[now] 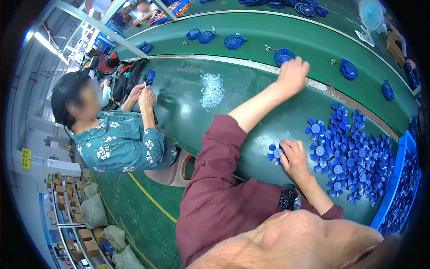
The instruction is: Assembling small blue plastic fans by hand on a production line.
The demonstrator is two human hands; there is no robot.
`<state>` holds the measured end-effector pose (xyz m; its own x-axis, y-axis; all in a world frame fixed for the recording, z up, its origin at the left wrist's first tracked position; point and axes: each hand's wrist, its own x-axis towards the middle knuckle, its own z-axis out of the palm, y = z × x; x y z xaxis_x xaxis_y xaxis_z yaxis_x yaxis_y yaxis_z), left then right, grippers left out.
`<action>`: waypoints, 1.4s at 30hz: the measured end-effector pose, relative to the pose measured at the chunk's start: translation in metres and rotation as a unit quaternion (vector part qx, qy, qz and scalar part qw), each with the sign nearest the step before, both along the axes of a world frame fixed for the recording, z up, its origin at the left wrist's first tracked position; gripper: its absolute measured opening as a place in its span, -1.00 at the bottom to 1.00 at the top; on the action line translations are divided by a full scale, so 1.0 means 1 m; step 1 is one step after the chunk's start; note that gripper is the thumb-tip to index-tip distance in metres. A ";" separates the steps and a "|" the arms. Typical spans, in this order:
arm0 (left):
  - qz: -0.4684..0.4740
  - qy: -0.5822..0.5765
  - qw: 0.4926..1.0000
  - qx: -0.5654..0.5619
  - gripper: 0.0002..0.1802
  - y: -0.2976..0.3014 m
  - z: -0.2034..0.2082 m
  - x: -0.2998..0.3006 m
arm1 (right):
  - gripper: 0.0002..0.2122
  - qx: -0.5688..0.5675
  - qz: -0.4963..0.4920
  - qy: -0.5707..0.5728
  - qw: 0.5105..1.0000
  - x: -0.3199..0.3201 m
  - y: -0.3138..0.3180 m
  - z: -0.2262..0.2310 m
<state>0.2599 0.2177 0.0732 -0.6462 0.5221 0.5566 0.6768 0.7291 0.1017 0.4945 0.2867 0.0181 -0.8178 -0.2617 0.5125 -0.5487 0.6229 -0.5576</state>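
My left hand [293,76] reaches out over the far edge of the bench, its fingers closed at the rim of a round blue slotted fan housing [282,56] on the green conveyor belt. The hand covers part of that rim. Closer in, my right hand [295,159] pinches a small blue fan blade [274,154] just above the green bench top. To its right lies a spread heap of similar blue fan blades [342,154]. Small wires with a light-coloured end trail from several housings on the belt, such as one further right [348,69].
A blue crate [394,179] full of blades stands at the right end of the bench. A pile of small clear pieces [212,91] lies left of my left arm. A co-worker [121,139] sits at the left, handling a blue housing. A light-blue desk fan [371,20] stands beyond the belt.
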 end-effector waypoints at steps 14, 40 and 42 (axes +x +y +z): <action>0.082 0.034 0.990 -0.111 -0.82 0.000 -0.035 -0.021 | -0.75 0.015 -0.001 0.027 1.000 0.005 -0.007 -0.008; 0.144 -0.279 0.940 0.134 -0.81 -0.061 -0.031 0.095 | -0.71 0.228 0.039 -0.112 0.966 0.041 -0.004 0.039; 0.097 -0.269 0.925 0.249 -0.74 -0.058 -0.032 0.101 | -0.72 0.235 0.036 -0.123 0.963 0.043 -0.008 0.040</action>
